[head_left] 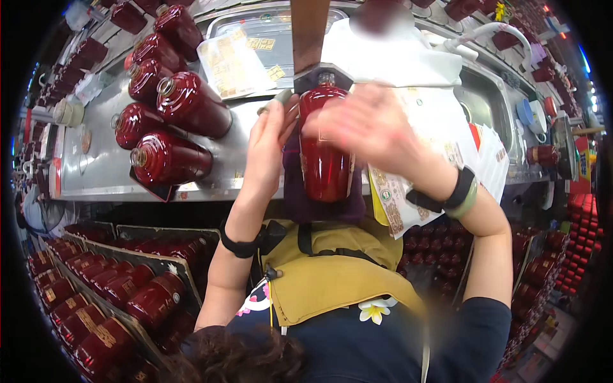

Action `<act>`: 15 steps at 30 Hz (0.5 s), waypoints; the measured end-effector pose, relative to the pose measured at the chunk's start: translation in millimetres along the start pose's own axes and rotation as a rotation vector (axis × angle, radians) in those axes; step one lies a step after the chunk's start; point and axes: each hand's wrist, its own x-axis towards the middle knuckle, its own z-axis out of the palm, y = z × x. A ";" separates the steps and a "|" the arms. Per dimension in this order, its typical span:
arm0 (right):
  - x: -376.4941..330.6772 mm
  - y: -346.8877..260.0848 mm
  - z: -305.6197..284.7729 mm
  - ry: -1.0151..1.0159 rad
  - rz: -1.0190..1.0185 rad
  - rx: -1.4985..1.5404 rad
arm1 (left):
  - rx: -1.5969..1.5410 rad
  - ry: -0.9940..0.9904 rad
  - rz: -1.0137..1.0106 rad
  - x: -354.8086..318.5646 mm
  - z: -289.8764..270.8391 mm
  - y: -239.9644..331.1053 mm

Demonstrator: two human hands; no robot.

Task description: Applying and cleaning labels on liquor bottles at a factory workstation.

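In front of me a dark red glass bottle (pixel 327 169) lies with its neck pointing away. It rests on a dark purple cloth (pixel 295 191) at the near edge of the metal counter. My right hand (pixel 373 124) is stretched flat across the bottle's upper body, blurred by motion. Along the bottle's left side, my left hand (pixel 271 131) has its fingers extended, with something grey at a fingertip. A small part of a pale label shows beneath the right hand. Beside that hand lie printed label sheets (pixel 393 198), white with gold and brown patterns.
Several red bottles (pixel 195 105) stand on the metal counter (pixel 96 166) at left. Gold label sheets (pixel 233 67) lie behind them. A brown post (pixel 310 35) rises beyond my bottle. At right are a sink (pixel 485 96) and white faucet (pixel 511 32). Crates of bottles (pixel 150 297) sit below.
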 end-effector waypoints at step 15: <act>-16.8 -47.9 -10.3 0.243 0.386 0.490 | -0.006 -0.130 -0.081 22.9 -46.6 -28.7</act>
